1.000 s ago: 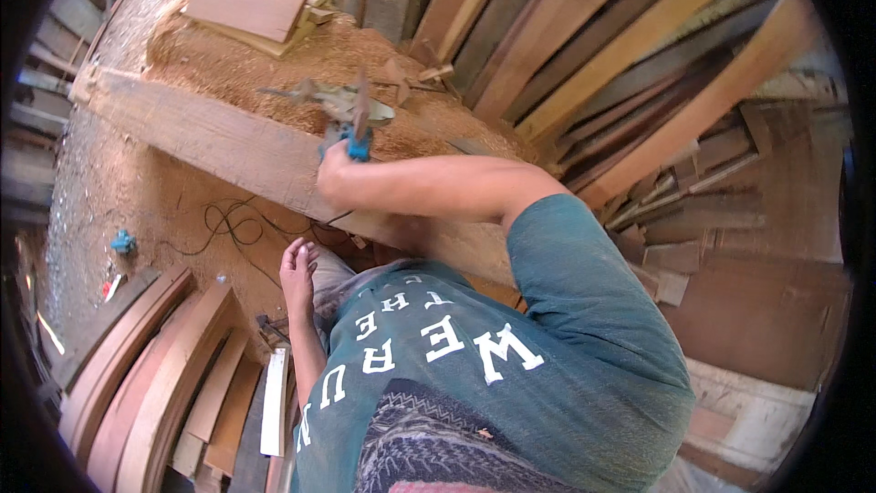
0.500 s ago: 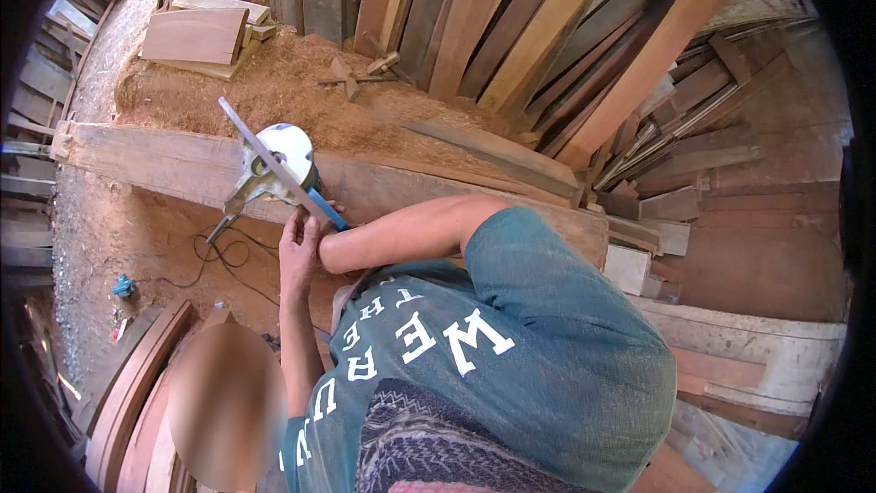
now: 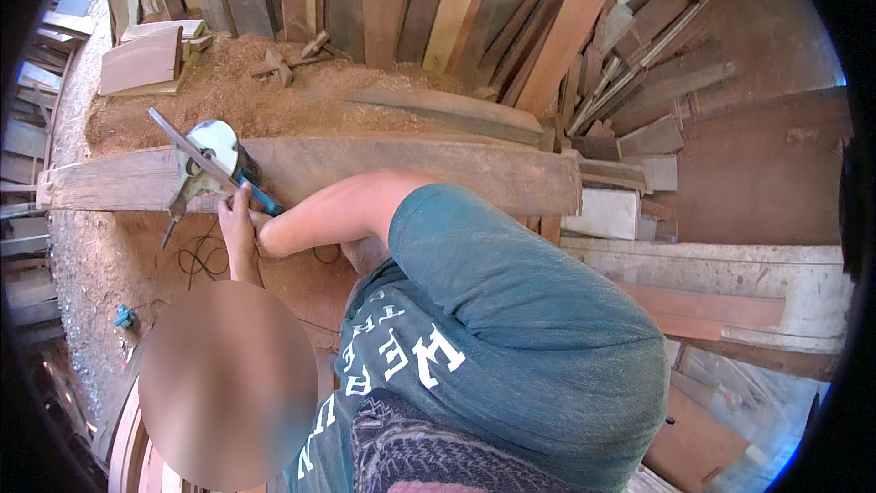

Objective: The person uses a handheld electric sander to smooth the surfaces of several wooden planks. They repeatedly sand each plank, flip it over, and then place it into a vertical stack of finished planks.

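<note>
Power tool (image 3: 205, 164): we see it just beyond both hands, tilted, with a pale round housing, a long flat plate seen nearly edge-on, and a blue handle (image 3: 259, 195) pointing back toward the right hand.
Right hand (image 3: 263, 226): closed around the near end of that handle as far as we can see; the left hand hides most of its fingers.
Left hand (image 3: 238, 225): just beside the right hand, fingers slightly bent, tips at the near end of the plate; we cannot tell whether it grips.
Heavy beam (image 3: 392, 172): lies crosswise beyond the hands, running left and right of them, behind the tool; we cannot tell whether the two touch.
Sawdust (image 3: 219, 87): heaped past the beam, farther out than either hand.
Stacked boards (image 3: 141, 59): far beyond the hands, to their left.
Dark cord (image 3: 199, 261): looped on the ground, nearer us than the left hand and to its left.
</note>
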The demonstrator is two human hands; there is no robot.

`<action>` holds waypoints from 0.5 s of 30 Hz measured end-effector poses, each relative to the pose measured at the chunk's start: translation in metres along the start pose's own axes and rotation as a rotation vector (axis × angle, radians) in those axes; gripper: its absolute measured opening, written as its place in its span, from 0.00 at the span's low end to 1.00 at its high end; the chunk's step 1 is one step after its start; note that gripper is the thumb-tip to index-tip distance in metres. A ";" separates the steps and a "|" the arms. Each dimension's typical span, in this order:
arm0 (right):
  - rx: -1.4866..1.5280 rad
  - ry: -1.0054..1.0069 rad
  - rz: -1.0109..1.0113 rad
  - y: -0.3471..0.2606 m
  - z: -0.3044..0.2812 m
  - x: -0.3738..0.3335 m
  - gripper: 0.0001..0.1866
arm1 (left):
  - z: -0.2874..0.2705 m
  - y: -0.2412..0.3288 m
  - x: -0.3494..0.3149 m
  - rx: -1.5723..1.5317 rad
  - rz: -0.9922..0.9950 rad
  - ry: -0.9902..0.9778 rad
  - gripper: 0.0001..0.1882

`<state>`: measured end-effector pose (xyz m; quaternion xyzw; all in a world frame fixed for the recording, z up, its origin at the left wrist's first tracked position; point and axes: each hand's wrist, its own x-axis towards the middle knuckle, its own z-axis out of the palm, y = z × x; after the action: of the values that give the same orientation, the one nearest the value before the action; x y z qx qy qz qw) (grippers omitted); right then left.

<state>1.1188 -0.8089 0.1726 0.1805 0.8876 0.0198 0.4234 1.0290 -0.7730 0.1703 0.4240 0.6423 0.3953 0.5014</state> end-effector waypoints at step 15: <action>1.210 0.817 0.734 -0.019 0.264 -0.176 0.19 | 0.011 0.000 -0.008 -0.227 -0.191 -0.008 0.28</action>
<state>1.4150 -0.9165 0.1304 0.6357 0.7132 -0.2612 -0.1380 1.0409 -0.7792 0.1707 0.3030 0.6289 0.4142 0.5841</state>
